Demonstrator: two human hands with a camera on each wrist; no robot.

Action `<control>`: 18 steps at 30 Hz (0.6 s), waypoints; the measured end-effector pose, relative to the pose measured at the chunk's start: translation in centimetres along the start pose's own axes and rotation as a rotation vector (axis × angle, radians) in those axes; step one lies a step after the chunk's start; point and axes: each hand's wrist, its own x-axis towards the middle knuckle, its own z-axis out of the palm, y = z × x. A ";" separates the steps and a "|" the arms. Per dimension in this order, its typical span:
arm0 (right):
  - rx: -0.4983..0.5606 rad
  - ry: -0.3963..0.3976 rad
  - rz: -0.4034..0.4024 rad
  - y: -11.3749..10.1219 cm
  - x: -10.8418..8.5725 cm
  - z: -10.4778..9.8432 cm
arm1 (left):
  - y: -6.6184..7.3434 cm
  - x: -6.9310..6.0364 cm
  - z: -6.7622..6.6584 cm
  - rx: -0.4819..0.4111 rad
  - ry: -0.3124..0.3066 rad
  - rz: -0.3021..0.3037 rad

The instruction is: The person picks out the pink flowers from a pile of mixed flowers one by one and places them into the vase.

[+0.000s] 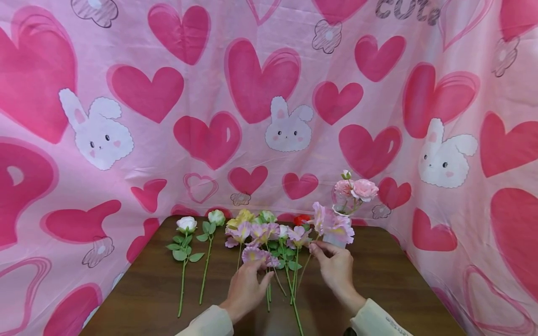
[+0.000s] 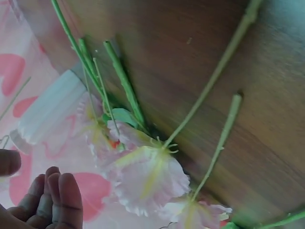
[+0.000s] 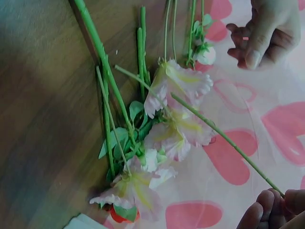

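Lilac flower (image 1: 322,219) held bloom-up near a white vase (image 1: 335,240)

Head view. The right hand (image 1: 338,268) pinches the flower's stem (image 1: 304,269) between thumb and fingertips. The long axis leans: the ruffled bloom points up and to the right, the stem down and to the left. The left hand (image 1: 248,284) lies over a second lilac bloom (image 1: 260,255). Several loose flowers rest on a dark brown wooden table (image 1: 143,289), heads toward the far edge and stems toward the person; among them are a white rose (image 1: 186,224), a yellow bloom (image 1: 245,216) and a red bloom (image 1: 301,219). Pink cloth (image 1: 252,23) printed with hearts and white rabbits encloses the table. The vase, partly hidden behind the held bloom, contains pink blooms (image 1: 364,190) and a small bud (image 1: 346,174).

Left wrist view. The left thumb stands apart from the fingers, which are pressed together, with nothing between them. The vase shows ribbed sides; its contents cannot be told from this side.

Right wrist view. Thumb and fingertips pinch the stem at lower right; it runs to the upper left and finishes in a free end. The left hand appears at upper right, fingers loosely bent.
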 end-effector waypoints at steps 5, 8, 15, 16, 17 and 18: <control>-0.024 0.050 -0.040 0.1 0.9 -0.7 | -0.6 -0.3 -0.4 0.018 -0.020 -0.027; -0.004 0.069 -0.057 -0.1 1.6 -1.2 | -1.0 -0.5 -0.4 0.036 -0.026 -0.039; 0.008 0.134 -0.120 -0.3 3.2 -2.2 | -1.7 -0.8 -0.7 0.066 -0.038 -0.061; 0.010 0.146 -0.131 -0.3 3.5 -2.4 | -1.8 -0.9 -0.7 0.065 -0.040 -0.064; 0.007 0.161 -0.146 -0.2 3.7 -2.5 | -1.9 -0.9 -0.8 0.067 -0.045 -0.069; 0.006 0.174 -0.163 -0.2 3.9 -2.6 | -1.9 -1.0 -0.8 0.070 -0.047 -0.071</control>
